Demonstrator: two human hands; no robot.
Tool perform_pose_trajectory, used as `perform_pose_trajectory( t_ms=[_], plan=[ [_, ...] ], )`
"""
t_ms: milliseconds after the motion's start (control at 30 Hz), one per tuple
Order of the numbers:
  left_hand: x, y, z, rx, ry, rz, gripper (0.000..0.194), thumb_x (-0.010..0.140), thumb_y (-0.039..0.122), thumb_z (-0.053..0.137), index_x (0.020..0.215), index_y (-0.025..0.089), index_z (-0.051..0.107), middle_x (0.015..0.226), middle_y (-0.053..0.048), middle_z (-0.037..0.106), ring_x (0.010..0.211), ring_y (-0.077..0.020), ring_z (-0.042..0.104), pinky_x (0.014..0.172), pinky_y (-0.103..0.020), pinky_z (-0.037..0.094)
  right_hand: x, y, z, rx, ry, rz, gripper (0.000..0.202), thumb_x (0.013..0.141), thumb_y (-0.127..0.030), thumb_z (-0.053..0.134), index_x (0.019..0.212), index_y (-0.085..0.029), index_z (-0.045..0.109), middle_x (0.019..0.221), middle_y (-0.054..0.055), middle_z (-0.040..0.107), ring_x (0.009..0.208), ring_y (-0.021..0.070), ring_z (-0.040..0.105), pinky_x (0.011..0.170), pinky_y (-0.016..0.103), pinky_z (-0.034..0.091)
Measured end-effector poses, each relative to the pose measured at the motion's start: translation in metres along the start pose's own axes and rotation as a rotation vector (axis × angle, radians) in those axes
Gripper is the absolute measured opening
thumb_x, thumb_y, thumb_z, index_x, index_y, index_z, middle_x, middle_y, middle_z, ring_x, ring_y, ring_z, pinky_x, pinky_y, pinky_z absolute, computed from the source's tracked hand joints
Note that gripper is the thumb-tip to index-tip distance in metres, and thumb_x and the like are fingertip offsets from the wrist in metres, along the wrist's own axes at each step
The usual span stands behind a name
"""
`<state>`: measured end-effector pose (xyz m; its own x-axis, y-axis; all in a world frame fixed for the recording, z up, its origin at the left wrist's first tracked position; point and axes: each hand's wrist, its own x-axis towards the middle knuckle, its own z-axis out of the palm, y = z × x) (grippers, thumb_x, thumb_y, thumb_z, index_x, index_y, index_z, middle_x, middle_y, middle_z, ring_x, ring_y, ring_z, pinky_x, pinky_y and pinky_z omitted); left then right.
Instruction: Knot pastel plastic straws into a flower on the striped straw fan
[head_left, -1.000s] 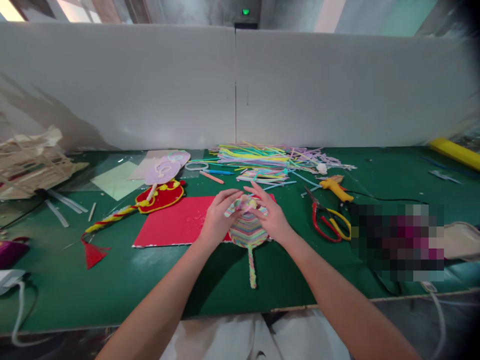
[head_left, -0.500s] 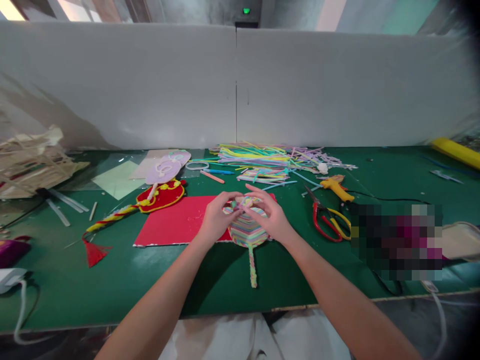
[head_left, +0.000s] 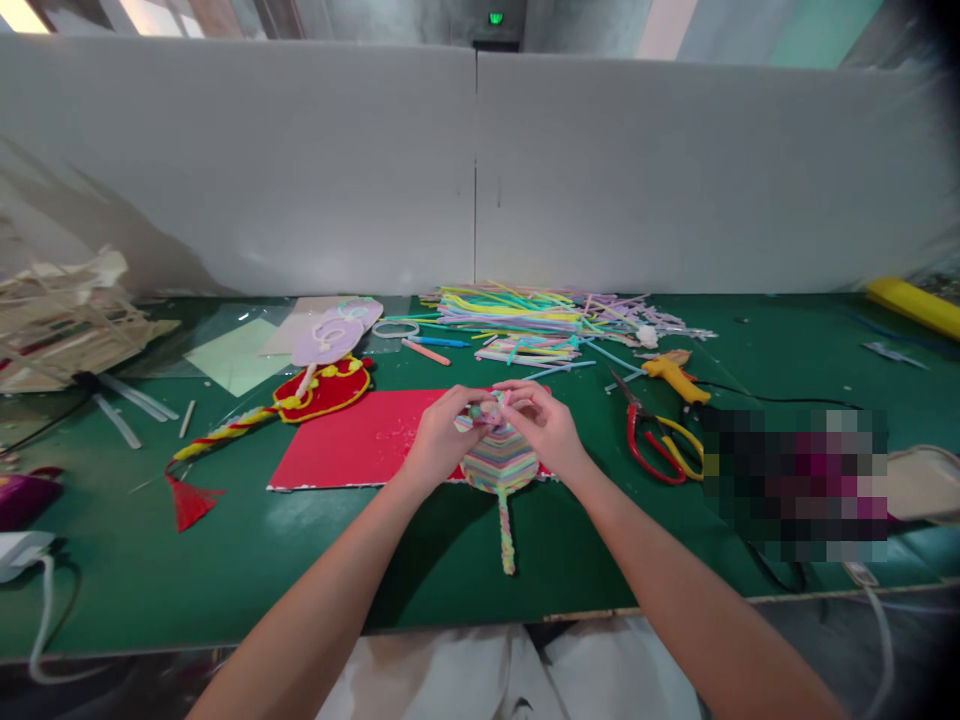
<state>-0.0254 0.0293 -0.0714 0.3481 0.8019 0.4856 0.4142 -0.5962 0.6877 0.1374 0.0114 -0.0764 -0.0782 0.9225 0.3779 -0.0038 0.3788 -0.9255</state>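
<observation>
A round fan with pastel stripes and a twisted handle lies partly over a red board. Above its upper part, my left hand pinches a small pastel piece between thumb and fingers. My right hand has its fingertips closed on the right side of the same piece. Fingers hide much of the piece, so its shape is unclear.
Pastel pipe cleaners lie at the back. To the right are red-and-yellow-handled pliers and a yellow glue gun. A red fan with yellow trim and a lilac one lie left.
My right hand's fingers have curled in and closed tighter on the small piece. My left hand has shifted slightly to the right and still holds it.
</observation>
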Motion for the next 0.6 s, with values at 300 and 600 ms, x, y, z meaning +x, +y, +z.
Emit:
perform_pose_trajectory(
  t_ms=[300, 600],
  plan=[
    [-0.0017, 0.0039, 0.0004, 0.003, 0.015, 0.097, 0.018, 0.073, 0.011, 0.062, 0.089, 0.019, 0.058, 0.085, -0.002, 0.062, 0.083, -0.0143, 0.059, 0.073, -0.025, 0.046, 0.0023, 0.0058, -0.0003, 0.305, 0.024, 0.268, 0.016, 0.067, -0.032, 0.07, 0.073, -0.02, 0.06, 0.099, 0.003, 0.061, 0.079, 0.0147, 0.058, 0.075, 0.031, 0.045],
    [-0.0047, 0.0006, 0.0004, 0.139, 0.001, 0.395, 0.017, 0.083, 0.009, 0.048, 0.088, 0.02, 0.061, 0.091, -0.005, 0.065, 0.089, -0.0129, 0.058, 0.078, -0.025, 0.047, 0.002, 0.0016, -0.0056, 0.512, -0.067, 0.504, 0.019, 0.064, -0.029, 0.073, 0.072, -0.018, 0.061, 0.079, -0.001, 0.06, 0.073, 0.0111, 0.056, 0.07, 0.025, 0.045]
  ],
)
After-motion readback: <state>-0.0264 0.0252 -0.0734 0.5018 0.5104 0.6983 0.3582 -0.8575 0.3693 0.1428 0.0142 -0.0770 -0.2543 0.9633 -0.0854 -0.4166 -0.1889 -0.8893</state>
